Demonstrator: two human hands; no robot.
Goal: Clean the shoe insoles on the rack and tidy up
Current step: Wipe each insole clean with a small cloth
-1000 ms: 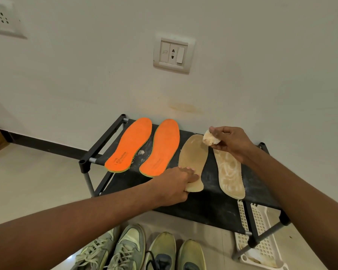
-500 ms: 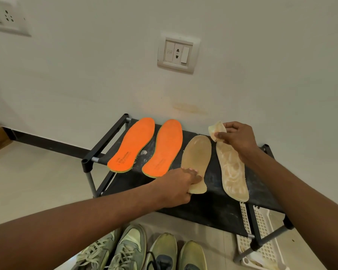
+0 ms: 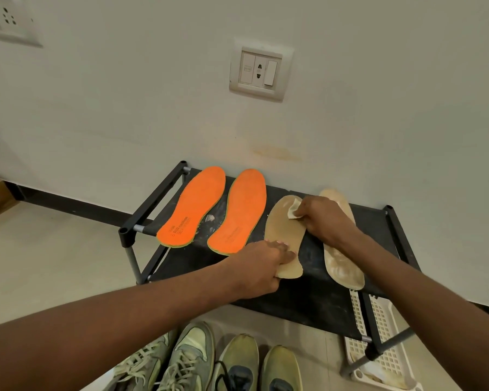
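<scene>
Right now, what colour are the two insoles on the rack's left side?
Bright orange, seen in the head view.

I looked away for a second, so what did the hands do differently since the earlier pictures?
The right hand, pinching the small wipe, came down from above the right tan insole and leftward onto the toe end of the left tan insole. The left hand kept pressing that insole's heel. The orange insoles and the rack stayed put.

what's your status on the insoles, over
Left hand pins tan insole heel. Right hand presses wipe on its toe. Nothing in the way.
</scene>
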